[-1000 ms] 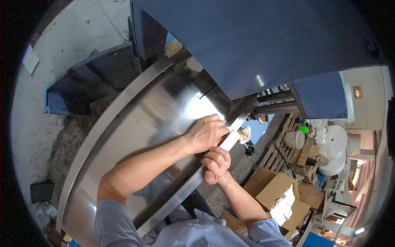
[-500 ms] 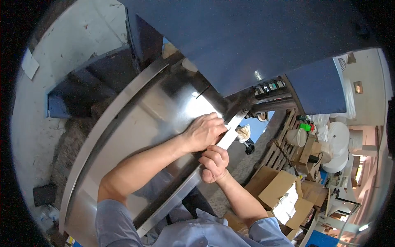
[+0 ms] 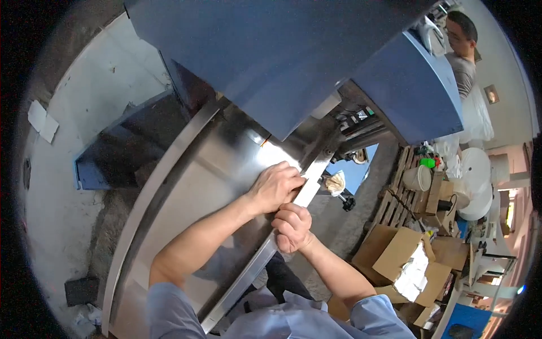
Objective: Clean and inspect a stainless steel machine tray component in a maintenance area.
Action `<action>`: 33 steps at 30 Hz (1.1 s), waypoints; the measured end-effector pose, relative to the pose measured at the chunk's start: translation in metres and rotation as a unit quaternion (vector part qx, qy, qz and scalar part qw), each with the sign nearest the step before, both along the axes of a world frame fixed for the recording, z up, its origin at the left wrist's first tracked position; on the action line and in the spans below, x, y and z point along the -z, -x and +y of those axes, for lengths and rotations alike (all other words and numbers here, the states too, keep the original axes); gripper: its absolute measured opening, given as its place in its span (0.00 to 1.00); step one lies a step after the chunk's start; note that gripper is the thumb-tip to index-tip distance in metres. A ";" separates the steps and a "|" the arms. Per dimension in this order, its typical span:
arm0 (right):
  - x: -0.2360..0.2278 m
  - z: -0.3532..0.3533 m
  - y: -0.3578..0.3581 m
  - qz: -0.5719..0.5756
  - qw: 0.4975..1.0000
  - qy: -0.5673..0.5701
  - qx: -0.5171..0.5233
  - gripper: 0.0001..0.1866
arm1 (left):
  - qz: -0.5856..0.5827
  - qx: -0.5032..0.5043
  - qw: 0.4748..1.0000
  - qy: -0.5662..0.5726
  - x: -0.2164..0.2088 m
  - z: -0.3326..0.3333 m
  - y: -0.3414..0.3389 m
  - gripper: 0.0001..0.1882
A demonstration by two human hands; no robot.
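A wide steel tabletop with a raised metal rail along its near right edge lies in front of me. My left hand rests over the steel beside the rail, its fingers curled and pressed together at the edge; what they pinch is hidden. Just below it, my right hand is closed like a fist around the rail. A pale, smooth strip on the rail runs out past both hands toward the far end. Near the far edge of the steel stands a thin rod with an orange part.
A large blue machine housing overhangs the far side. Beyond the rail are a black knob, a wooden pallet, a white bucket and open cardboard boxes. Another person stands at the far right.
The view has shifted, bringing the other person into sight at the upper right. Both my hands stay at the same part of the rail, with little visible movement.
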State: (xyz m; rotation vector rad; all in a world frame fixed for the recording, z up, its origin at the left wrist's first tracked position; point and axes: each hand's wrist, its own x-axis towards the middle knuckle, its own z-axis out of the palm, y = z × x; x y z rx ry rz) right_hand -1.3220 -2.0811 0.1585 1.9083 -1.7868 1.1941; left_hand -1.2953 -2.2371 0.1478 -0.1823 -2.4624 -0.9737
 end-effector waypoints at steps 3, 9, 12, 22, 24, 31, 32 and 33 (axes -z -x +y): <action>0.002 0.002 0.001 -0.003 1.000 -0.007 -0.005 0.13 | -0.003 -0.019 0.999 -0.043 -0.001 0.002 0.001 0.09; 0.000 0.002 0.001 -0.006 1.000 -0.007 -0.008 0.13 | 0.003 -0.018 0.999 -0.029 -0.002 0.000 0.000 0.11; -0.001 0.002 0.000 -0.004 1.000 -0.008 -0.007 0.13 | 0.005 -0.001 1.000 -0.025 0.000 -0.002 0.000 0.11; 0.001 0.002 0.000 -0.005 1.000 -0.004 -0.008 0.12 | 0.013 -0.013 1.000 -0.008 -0.001 0.002 0.002 0.04; 0.001 0.002 0.001 0.001 1.000 -0.002 -0.009 0.13 | 0.012 -0.020 1.000 -0.007 -0.003 0.003 0.002 0.03; 0.001 0.002 0.001 0.000 1.000 0.001 -0.013 0.14 | -0.007 -0.003 1.000 0.005 -0.002 0.001 0.001 0.04; 0.001 0.002 0.001 0.000 1.000 0.000 -0.012 0.14 | 0.000 -0.008 1.000 0.002 -0.001 0.002 0.001 0.04; 0.001 0.002 0.000 0.000 1.000 -0.002 -0.011 0.13 | -0.001 -0.008 1.000 0.002 -0.001 0.002 0.001 0.04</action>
